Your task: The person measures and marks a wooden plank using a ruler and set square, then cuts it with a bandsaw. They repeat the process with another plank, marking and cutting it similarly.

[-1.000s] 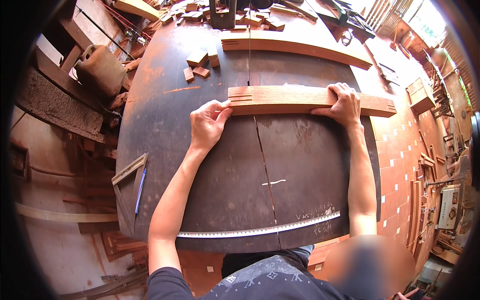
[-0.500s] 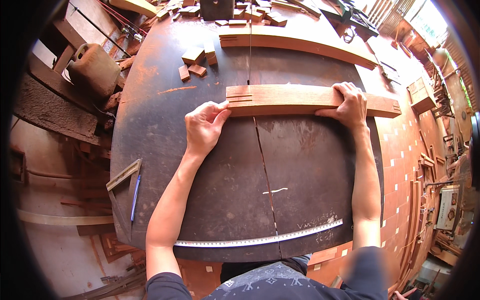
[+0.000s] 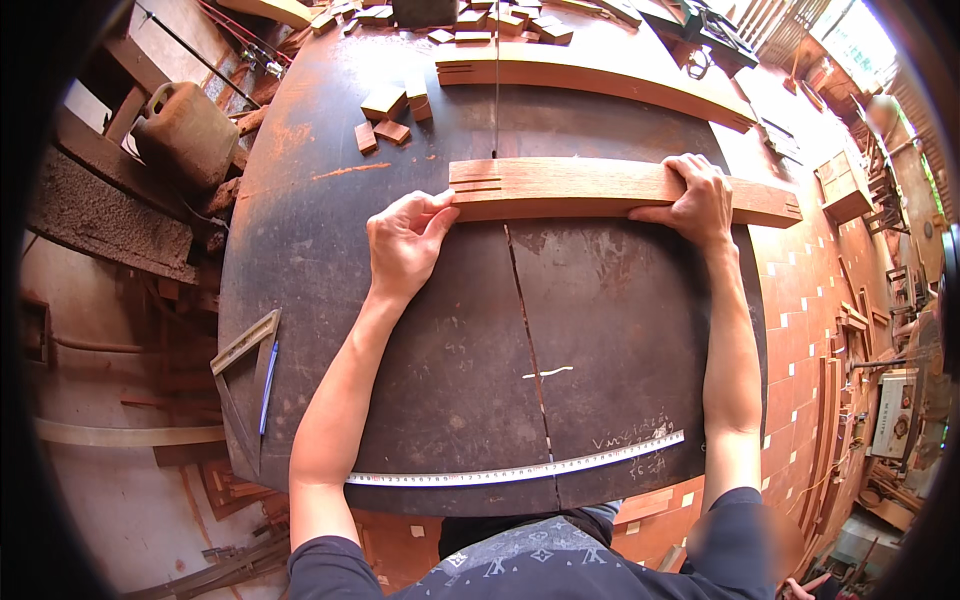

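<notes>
A long reddish wooden board (image 3: 580, 184) lies crosswise on the dark saw table (image 3: 430, 400), with slots cut into both ends. My left hand (image 3: 405, 240) pinches its left end between thumb and fingers. Toward the right end, my right hand (image 3: 700, 200) grips the board, fingers over the top and thumb along the near side. Just beyond the board's far edge, a thin upright saw blade (image 3: 496, 110) runs down to the table. Whether the board touches the blade, I cannot tell.
Another slotted board (image 3: 590, 80) lies farther back. Small wood offcuts (image 3: 385, 103) sit left of the blade, with several more behind. A measuring strip (image 3: 520, 472) runs along the near edge. At the left edge are a triangular square (image 3: 245, 348) and a blue pen (image 3: 268, 390).
The view has shifted slightly, so most things sit a little higher in the picture. Both hands keep the same hold on the board, which looks very slightly closer to the blade.
</notes>
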The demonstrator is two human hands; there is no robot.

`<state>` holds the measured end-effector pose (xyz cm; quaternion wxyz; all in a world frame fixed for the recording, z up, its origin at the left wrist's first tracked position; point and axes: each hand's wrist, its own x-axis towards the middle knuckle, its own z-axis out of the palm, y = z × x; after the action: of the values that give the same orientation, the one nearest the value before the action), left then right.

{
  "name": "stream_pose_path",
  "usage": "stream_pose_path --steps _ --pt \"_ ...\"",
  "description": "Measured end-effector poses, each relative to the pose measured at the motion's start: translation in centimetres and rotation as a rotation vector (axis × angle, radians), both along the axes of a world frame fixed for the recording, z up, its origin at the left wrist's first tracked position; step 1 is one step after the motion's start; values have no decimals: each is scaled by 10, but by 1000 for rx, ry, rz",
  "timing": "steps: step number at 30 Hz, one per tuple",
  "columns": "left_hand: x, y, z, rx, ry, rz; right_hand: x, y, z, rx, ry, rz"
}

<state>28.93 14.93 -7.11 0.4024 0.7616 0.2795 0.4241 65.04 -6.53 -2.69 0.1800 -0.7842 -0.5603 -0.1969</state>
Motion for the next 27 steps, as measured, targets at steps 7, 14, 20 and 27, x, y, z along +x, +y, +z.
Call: stream_pose_path --steps 7,14,20,27 --pt "-1 0 -1 -14 22 4 1 0 2 -10 8 0" --pt "0 -3 2 4 26 13 0 0 4 -22 31 -8" --pt "-2 -3 3 2 19 23 -19 8 10 -5 -23 82" --pt "0 -6 7 5 43 5 -17 14 6 -75 9 43"
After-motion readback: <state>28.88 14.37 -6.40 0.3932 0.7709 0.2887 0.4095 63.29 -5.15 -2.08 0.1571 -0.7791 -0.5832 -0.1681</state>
